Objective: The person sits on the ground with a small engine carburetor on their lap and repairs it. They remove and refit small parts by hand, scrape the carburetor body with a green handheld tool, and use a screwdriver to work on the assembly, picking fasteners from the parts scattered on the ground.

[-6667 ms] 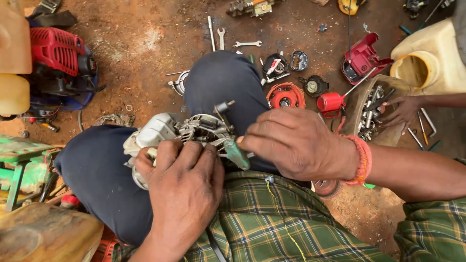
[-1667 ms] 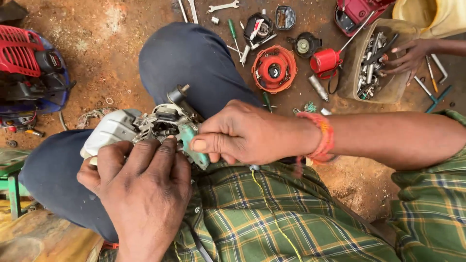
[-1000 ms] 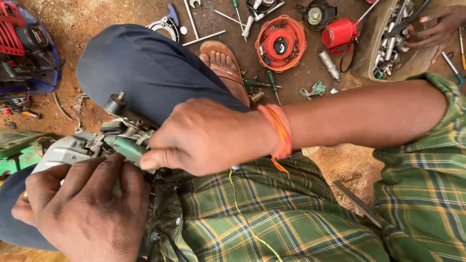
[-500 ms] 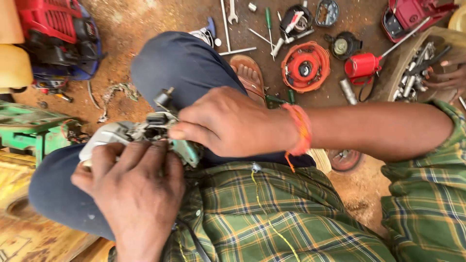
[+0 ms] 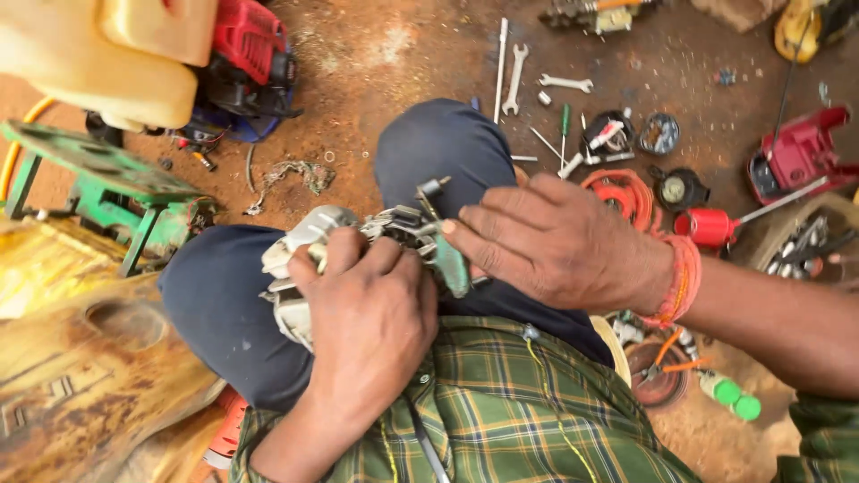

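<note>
The left hand (image 5: 367, 313) clamps its fingers around the grey cast-metal small engine block (image 5: 304, 259) resting on the lap; the right hand (image 5: 555, 241) pinches the green-handled tool (image 5: 450, 264) at its side; best keep the block braced against the thigh.

Between both hands, the small engine part (image 5: 358, 237) looks like dull grey cast metal; beyond the right hand (image 5: 559, 241) lie bright steel spanners (image 5: 514, 79) on rough, rusty-brown dirt ground (image 5: 385, 63)
</note>
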